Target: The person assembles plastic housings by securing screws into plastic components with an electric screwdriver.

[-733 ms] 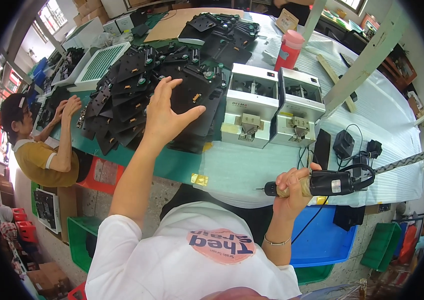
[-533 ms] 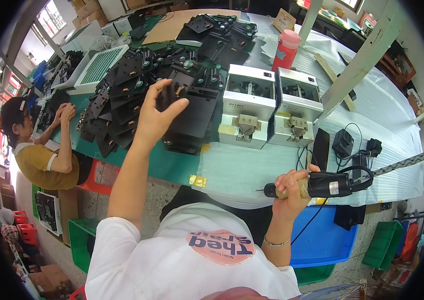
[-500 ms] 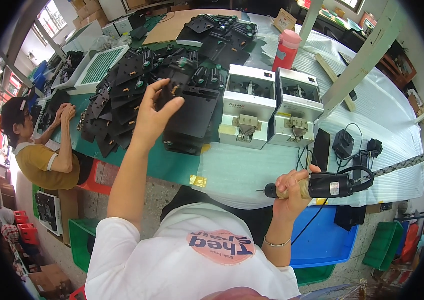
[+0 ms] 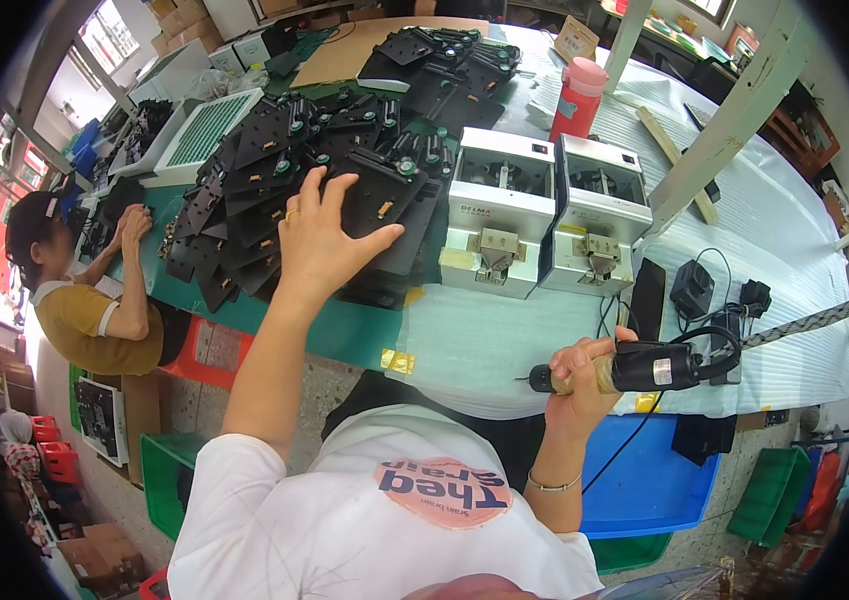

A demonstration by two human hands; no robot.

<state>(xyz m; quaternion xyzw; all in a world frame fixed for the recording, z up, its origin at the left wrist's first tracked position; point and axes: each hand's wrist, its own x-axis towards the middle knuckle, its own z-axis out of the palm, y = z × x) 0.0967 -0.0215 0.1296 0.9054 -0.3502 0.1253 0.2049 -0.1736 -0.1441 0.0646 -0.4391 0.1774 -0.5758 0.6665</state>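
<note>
Co-worker sitting at far left, handling dark parts of their own. Left hand lying on the black plate topping the heap of black plates, fingers spread flat, thumb splayed toward the two grey-white machines standing just beyond it. Right hand curling tight around the black electric screwdriver, its bit pointing back toward the left hand. Progress, judged: screwdriver idling clear of every plate; the heap is waiting unfastened.
</note>
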